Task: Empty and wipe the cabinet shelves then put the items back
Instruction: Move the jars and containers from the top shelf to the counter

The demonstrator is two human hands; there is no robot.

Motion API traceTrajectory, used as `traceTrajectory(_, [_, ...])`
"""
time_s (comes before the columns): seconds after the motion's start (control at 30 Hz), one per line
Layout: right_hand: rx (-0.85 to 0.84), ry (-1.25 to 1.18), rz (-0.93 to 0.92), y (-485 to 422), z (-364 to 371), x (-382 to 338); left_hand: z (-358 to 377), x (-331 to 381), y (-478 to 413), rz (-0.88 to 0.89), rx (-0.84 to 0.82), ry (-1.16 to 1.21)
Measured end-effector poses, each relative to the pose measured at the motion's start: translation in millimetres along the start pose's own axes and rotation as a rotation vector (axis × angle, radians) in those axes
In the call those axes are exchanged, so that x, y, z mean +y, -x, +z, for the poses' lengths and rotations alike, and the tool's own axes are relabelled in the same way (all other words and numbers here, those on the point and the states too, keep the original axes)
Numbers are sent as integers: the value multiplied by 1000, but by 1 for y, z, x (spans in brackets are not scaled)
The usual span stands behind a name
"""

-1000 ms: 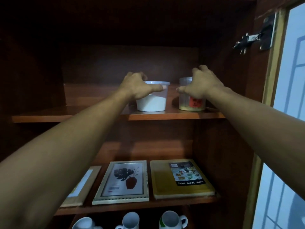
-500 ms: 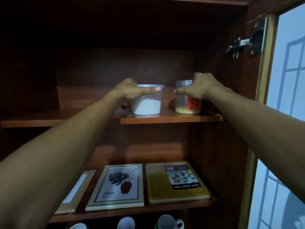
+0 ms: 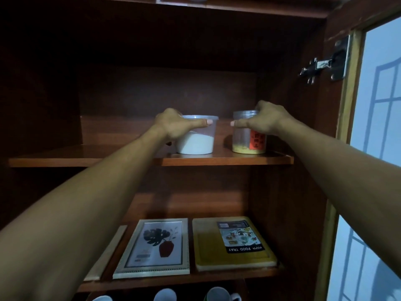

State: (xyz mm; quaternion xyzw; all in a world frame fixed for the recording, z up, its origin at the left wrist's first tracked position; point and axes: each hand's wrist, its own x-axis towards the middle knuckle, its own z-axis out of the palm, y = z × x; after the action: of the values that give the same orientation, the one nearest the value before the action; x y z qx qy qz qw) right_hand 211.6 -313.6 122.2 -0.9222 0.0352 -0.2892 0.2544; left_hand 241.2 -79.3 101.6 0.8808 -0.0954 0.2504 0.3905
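Note:
Two containers stand on the upper shelf (image 3: 86, 155) of a dark wooden cabinet. My left hand (image 3: 175, 124) grips a clear plastic tub (image 3: 197, 141) half full of white powder, thumb laid along its front near the rim. My right hand (image 3: 262, 120) grips the top of a clear jar (image 3: 247, 142) with a red label and a layer of yellow powder at the bottom. Both containers rest on the shelf near its front edge, right of centre.
The shelf below (image 3: 173, 281) holds a framed plant picture (image 3: 156, 246), a yellow food tray (image 3: 232, 244) and a flat frame (image 3: 106, 255) at left. White mugs (image 3: 217, 295) peek out underneath. The open glass door (image 3: 375, 148) with a metal latch (image 3: 321, 66) stands at right.
The view has tilted slightly upward, so the shelves sit lower in the frame. Both hands stay wrapped on the tub and the jar, which remain on the shelf.

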Motion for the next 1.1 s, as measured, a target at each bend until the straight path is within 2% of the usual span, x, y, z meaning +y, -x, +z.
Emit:
traceTrajectory(0.13, [18, -71, -2, -1, 3, 3, 3, -1, -4, 3, 20, 54])
traceTrajectory(0.63, [59, -92, 7, 0, 3, 2, 8, -3, -11, 18, 122, -55])
traceTrajectory(1.1, [61, -126, -55, 9, -9, -7, -12, 10, 4, 19, 185, -15])
